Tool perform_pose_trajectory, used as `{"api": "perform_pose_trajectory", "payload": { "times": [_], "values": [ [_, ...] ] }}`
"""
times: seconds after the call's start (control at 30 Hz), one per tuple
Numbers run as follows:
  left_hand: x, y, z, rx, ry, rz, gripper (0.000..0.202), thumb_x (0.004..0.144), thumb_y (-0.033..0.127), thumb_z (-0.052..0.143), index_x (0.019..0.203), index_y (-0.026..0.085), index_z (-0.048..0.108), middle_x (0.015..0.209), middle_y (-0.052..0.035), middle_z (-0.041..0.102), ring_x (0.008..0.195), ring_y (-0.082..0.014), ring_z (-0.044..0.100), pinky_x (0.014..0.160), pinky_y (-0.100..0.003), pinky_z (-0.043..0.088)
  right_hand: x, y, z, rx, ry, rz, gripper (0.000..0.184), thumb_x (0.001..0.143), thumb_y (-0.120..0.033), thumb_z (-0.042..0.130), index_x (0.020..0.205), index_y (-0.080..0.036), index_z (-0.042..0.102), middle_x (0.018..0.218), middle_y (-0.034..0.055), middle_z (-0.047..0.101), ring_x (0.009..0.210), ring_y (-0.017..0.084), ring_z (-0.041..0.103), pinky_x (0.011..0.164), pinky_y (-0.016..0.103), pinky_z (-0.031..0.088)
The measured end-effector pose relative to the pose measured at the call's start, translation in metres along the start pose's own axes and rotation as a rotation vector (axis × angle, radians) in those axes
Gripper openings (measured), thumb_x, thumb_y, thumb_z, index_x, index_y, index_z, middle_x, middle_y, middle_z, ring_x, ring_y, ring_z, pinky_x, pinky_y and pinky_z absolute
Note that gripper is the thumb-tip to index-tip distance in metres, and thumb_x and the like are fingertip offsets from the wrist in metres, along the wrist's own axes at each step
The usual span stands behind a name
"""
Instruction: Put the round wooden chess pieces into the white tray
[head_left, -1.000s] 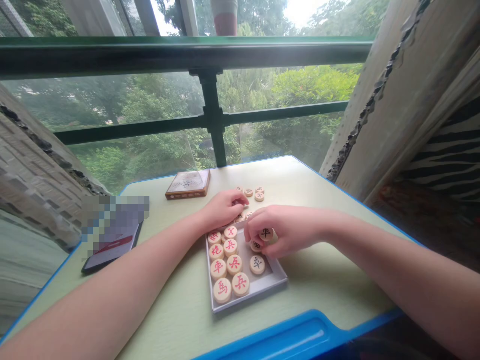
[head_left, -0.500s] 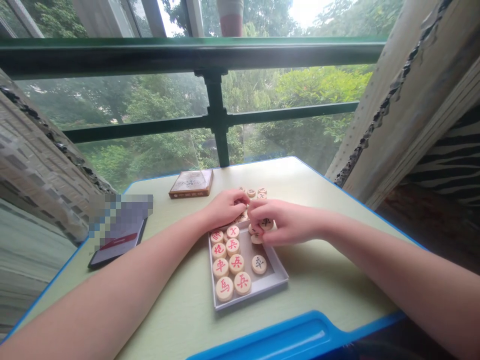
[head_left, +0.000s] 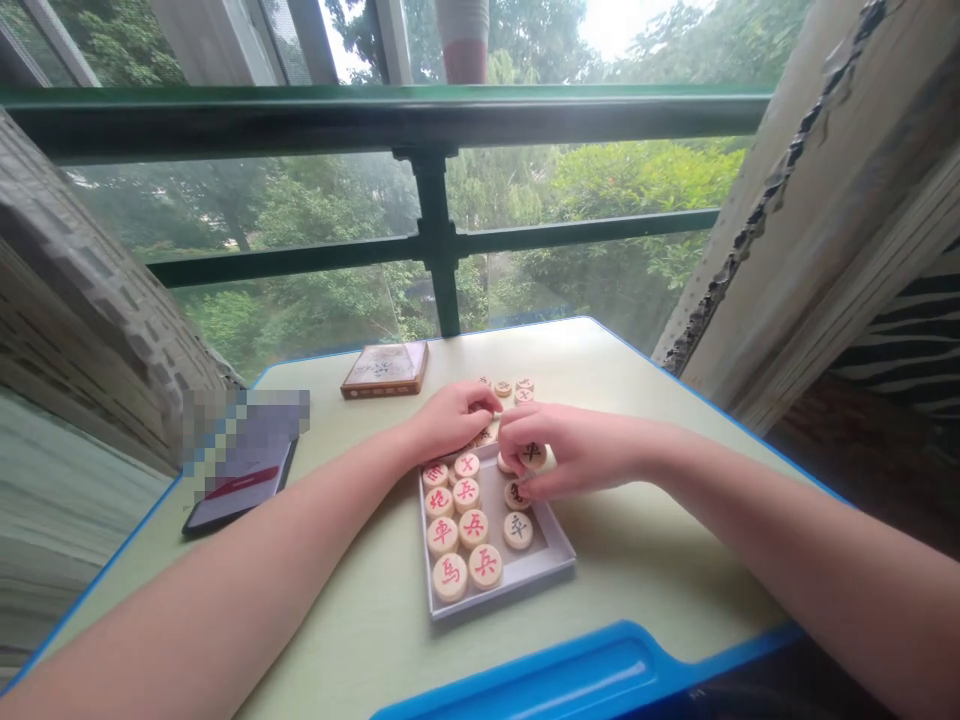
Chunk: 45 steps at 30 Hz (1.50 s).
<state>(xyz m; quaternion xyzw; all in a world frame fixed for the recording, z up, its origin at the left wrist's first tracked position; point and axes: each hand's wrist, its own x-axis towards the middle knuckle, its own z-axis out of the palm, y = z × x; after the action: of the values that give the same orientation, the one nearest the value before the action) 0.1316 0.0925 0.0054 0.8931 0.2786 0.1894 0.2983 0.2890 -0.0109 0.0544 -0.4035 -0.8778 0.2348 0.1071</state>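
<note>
A white box tray (head_left: 501, 600) lies on the table. Its left side carries paired rows of Chinese chess pieces with red characters, such as a front piece (head_left: 485, 566). On its right side sits a black-marked piece (head_left: 517, 531). Inside the curl of my right hand (head_left: 551, 450) is a Chinese chess piece (head_left: 533, 455) with a black character; the fingertips touch another piece (head_left: 515, 494) in the tray. My left hand (head_left: 456, 415) is curled at the tray's far edge, beside a piece (head_left: 486, 434). What its fingers hold, if anything, is hidden.
More loose pieces (head_left: 524, 390) lie beyond my hands. A flat brown-sided box (head_left: 385, 368) rests at the table's back left. A phone (head_left: 244, 480) lies by the left edge. The table (head_left: 637, 590) has a blue rim tray (head_left: 540, 675) in front; a window railing (head_left: 435, 118) stands behind.
The piece under my right fingertips now lies flatter in the tray, its black character partly showing. My right hand has barely moved; my left hand stays where it was.
</note>
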Motion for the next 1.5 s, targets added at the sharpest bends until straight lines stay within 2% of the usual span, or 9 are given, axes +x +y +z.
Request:
{"api": "perform_pose_trajectory", "payload": {
  "times": [0.27,0.5,0.7,0.83,0.93,1.13,1.37,1.5],
  "values": [
    [0.0004,0.001,-0.0002,-0.017,-0.006,-0.022,0.021,0.073,0.018,0.047,0.084,0.014,0.065,0.086,-0.0023,0.066,0.083,-0.0161,0.057,0.076,-0.025,0.045,-0.0001,-0.0018,0.0021,-0.047,0.001,0.042,0.013,0.067,-0.016,0.066,0.076,-0.016,0.056,0.083,0.0016,0.054,0.077,0.014,0.048,0.067,0.024,0.04],
    [0.0003,-0.0011,0.0009,-0.037,0.003,-0.018,0.022,0.073,0.019,0.047,0.085,0.015,0.065,0.085,-0.002,0.066,0.084,-0.0165,0.058,0.077,-0.026,0.046,0.0023,-0.0016,0.0049,-0.082,-0.01,0.036,0.008,0.067,-0.015,0.063,0.07,-0.015,0.056,0.08,0.0022,0.054,0.073,0.014,0.048,0.064,0.024,0.039],
    [0.0009,-0.0024,0.0006,-0.029,0.006,-0.019,0.022,0.073,0.017,0.047,0.084,0.015,0.065,0.088,-0.0023,0.066,0.084,-0.0161,0.059,0.081,-0.026,0.045,0.0016,-0.0001,0.0045,-0.054,-0.001,0.067,0.005,0.069,-0.016,0.061,0.073,-0.015,0.057,0.08,0.0029,0.056,0.071,0.014,0.049,0.062,0.024,0.04],
    [0.001,-0.0029,0.0003,-0.046,0.002,-0.015,0.021,0.073,0.018,0.047,0.084,0.015,0.065,0.087,-0.0018,0.067,0.085,-0.0164,0.059,0.08,-0.026,0.046,0.0002,0.0019,0.0006,-0.026,0.092,0.041,0.018,0.069,-0.01,0.054,0.085,-0.014,0.062,0.087,0.005,0.058,0.078,0.016,0.052,0.069,0.027,0.042],
    [0.0005,-0.0019,0.0001,-0.055,-0.004,-0.015,0.021,0.072,0.017,0.047,0.083,0.015,0.065,0.085,-0.0021,0.066,0.084,-0.0164,0.059,0.078,-0.026,0.046,-0.0009,0.0024,-0.0017,-0.021,0.099,0.028,0.032,0.071,-0.005,0.049,0.098,-0.014,0.064,0.093,0.0066,0.06,0.082,0.016,0.054,0.075,0.03,0.043],
    [0.0003,-0.0002,0.0,-0.047,0.003,-0.008,0.02,0.073,0.018,0.046,0.081,0.015,0.064,0.082,-0.0009,0.066,0.078,-0.0154,0.059,0.075,-0.026,0.046,-0.0034,0.0025,-0.0032,-0.015,0.121,-0.002,0.037,0.07,-0.009,0.058,0.103,-0.02,0.067,0.107,0.0075,0.058,0.096,0.019,0.054,0.086,0.031,0.042],
    [0.0004,0.0,0.0,-0.058,-0.004,-0.028,0.022,0.072,0.018,0.047,0.084,0.015,0.065,0.085,-0.0014,0.067,0.083,-0.0166,0.059,0.077,-0.026,0.047,-0.0046,-0.0017,-0.0021,0.053,0.034,0.023,0.046,0.066,-0.01,0.061,0.111,-0.019,0.062,0.098,0.0041,0.061,0.085,0.016,0.056,0.076,0.027,0.045],
    [0.0001,0.0012,-0.0006,-0.068,-0.01,-0.03,0.022,0.072,0.018,0.047,0.083,0.015,0.065,0.083,-0.0015,0.067,0.082,-0.0163,0.059,0.078,-0.026,0.047,-0.0014,0.0031,-0.0008,0.045,0.071,0.081,0.028,0.069,-0.018,0.063,0.097,-0.017,0.063,0.089,0.0022,0.061,0.077,0.014,0.055,0.068,0.024,0.043]
  ]
}}
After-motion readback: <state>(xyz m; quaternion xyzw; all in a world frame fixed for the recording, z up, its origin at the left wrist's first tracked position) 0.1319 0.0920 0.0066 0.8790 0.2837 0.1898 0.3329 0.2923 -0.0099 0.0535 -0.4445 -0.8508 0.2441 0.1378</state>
